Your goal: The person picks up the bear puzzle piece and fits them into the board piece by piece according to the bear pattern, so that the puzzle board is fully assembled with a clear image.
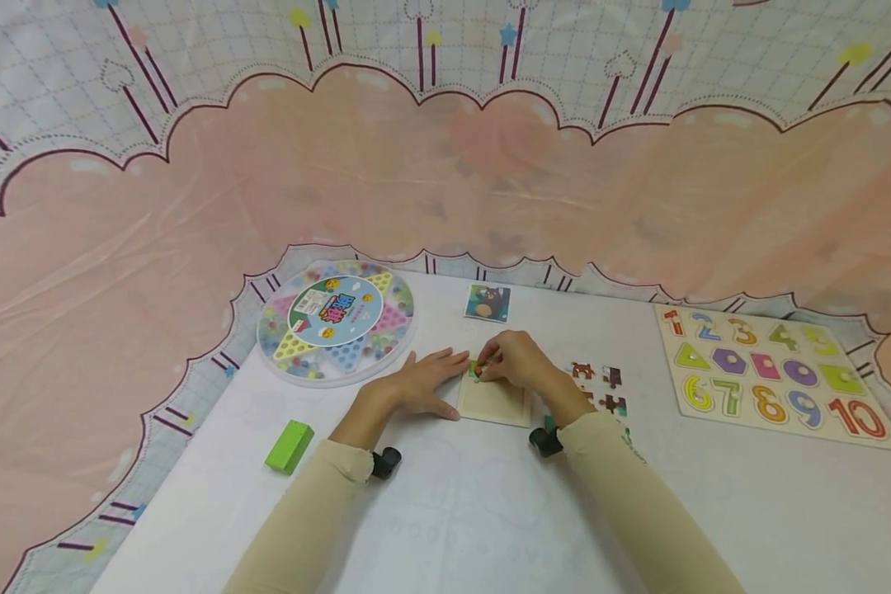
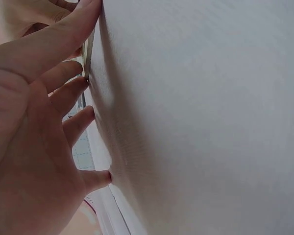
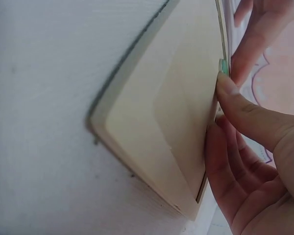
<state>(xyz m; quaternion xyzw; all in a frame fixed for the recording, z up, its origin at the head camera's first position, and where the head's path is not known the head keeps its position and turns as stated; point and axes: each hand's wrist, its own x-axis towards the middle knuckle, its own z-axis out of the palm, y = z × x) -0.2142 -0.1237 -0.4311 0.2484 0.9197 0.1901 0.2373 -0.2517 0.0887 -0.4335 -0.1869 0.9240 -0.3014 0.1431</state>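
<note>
A square, pale wooden puzzle tray [image 1: 493, 406] with a raised rim lies on the white table between the hands. My left hand [image 1: 419, 384] is beside it with fingers spread, thumb and fingertips at the tray's left edge. My right hand [image 1: 520, 359] reaches over the tray and pinches a small puzzle piece [image 1: 477, 371] at its far left corner. In the right wrist view, a green bit of the piece [image 3: 224, 66] shows at the thumb tip, while the fingers partly hide the rest. Several loose jigsaw pieces [image 1: 612, 377] lie right of the tray, some behind the right forearm.
A picture card [image 1: 487, 303] lies beyond the tray. At the back left is a round Chinese checkers set [image 1: 337, 313], with a green block [image 1: 289, 447] nearer the front. A wooden number and shape board [image 1: 768, 371] lies on the right. Patterned cloth hangs behind the table.
</note>
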